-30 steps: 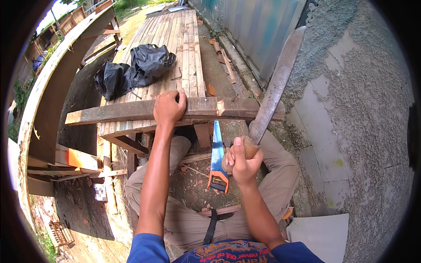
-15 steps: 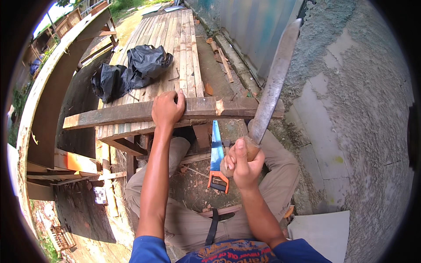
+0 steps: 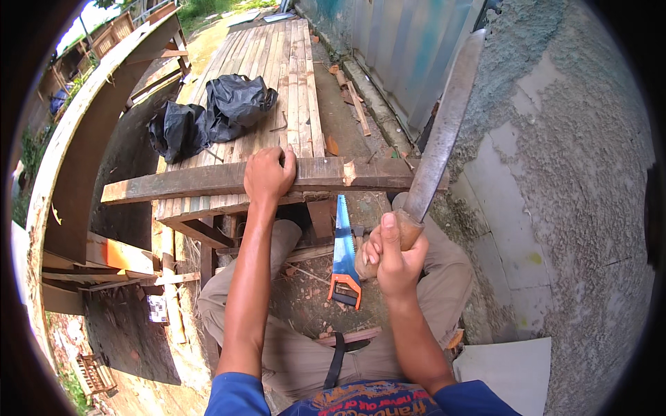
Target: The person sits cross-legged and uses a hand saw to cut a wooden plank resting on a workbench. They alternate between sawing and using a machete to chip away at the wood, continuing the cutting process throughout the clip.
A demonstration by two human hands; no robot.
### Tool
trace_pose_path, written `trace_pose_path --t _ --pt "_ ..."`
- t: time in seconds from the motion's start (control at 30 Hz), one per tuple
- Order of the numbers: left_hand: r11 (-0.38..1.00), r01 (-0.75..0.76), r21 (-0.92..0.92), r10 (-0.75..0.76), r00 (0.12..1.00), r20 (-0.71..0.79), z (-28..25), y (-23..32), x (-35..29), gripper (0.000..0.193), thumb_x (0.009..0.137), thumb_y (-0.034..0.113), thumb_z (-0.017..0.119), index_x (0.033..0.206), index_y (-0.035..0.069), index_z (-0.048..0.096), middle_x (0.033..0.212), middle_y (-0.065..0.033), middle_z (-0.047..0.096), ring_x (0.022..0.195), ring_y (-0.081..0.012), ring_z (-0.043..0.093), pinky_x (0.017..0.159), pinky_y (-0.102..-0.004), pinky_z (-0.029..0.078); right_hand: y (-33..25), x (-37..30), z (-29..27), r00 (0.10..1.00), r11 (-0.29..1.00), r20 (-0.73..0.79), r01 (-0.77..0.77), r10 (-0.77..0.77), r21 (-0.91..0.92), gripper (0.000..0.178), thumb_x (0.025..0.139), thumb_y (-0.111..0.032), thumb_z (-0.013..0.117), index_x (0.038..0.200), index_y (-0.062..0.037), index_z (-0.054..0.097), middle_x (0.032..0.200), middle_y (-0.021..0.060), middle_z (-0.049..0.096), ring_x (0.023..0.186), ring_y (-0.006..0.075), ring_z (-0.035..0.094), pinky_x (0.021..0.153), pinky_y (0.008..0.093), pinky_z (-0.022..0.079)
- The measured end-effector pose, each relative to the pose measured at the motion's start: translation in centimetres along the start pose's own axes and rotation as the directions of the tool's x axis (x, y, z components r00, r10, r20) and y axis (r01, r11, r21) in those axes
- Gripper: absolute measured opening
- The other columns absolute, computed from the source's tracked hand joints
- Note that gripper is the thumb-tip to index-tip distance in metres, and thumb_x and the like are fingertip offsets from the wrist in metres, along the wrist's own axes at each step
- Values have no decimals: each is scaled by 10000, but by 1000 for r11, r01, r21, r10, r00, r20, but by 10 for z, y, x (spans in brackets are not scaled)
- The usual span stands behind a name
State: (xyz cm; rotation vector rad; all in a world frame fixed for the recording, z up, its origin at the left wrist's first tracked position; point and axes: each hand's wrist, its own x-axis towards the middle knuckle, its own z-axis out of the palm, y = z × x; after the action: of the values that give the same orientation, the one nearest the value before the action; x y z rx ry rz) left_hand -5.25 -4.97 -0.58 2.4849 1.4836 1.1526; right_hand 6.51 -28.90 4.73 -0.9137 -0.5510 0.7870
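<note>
My left hand (image 3: pixel 269 173) is wrapped over a dark wooden beam (image 3: pixel 187 179), which lies crosswise on the near end of a slatted bamboo bench (image 3: pixel 305 104). Pale bare wood shows in a notch (image 3: pixel 349 172) on the beam, to the right of that hand. In my right hand (image 3: pixel 394 260) is the wooden handle of a machete (image 3: pixel 444 125), its long blade raised up and tilted to the right. The blade passes in front of the beam's right end. Between my legs, a handsaw (image 3: pixel 344 253) with a blue blade and orange handle lies below the beam.
Black plastic bags (image 3: pixel 236 104) and a bent metal rod (image 3: pixel 280 123) rest on the bench. A rough concrete wall (image 3: pixel 569 208) stands close on my right. To the left is a large wooden panel frame (image 3: pixel 90 139). A pale flat sheet (image 3: pixel 506 371) lies at lower right.
The machete and my right hand have shifted slightly to the right. My left hand keeps its hold on the beam, and the whole view has moved a little.
</note>
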Motion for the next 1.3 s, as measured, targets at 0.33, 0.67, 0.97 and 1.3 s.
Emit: trace_pose_path --t 0.33,0.67,0.97,1.3 --pt "1000 3 3 -3 1000 -12 -1 6 3 349 937 305 587 818 3 715 904 -199 709 855 -412 642 816 -479 492 105 -8 -40 868 865 11 -492 496 -99 306 1010 -264 657 813 -88 502 608 -20 460 452 82 432 439 275 382" --pt "966 -257 8 255 955 -149 9 9 -30 280 916 292 646 1083 77 712 1079 -113 714 1050 -297 649 981 -432 439 112 -85 -140 967 966 83 -232 241 -111 274 1019 -217 623 813 -64 530 597 -19 491 487 67 466 459 263 381" --pt "928 -368 -63 364 929 -65 31 61 -75 440 863 269 770 1289 205 683 1360 -74 581 1296 -269 526 1146 -524 275 148 -97 -175 975 950 -92 -220 204 -222 235 971 -218 686 841 -40 605 626 -27 562 540 55 538 481 262 404" --pt "897 -423 -125 419 906 -59 30 67 -104 506 832 170 743 1330 162 653 1445 -121 522 1346 -300 485 1179 -504 267 145 -98 -171 965 938 -52 -261 256 -228 227 972 -228 686 850 -51 614 625 -33 568 531 55 536 480 258 406"
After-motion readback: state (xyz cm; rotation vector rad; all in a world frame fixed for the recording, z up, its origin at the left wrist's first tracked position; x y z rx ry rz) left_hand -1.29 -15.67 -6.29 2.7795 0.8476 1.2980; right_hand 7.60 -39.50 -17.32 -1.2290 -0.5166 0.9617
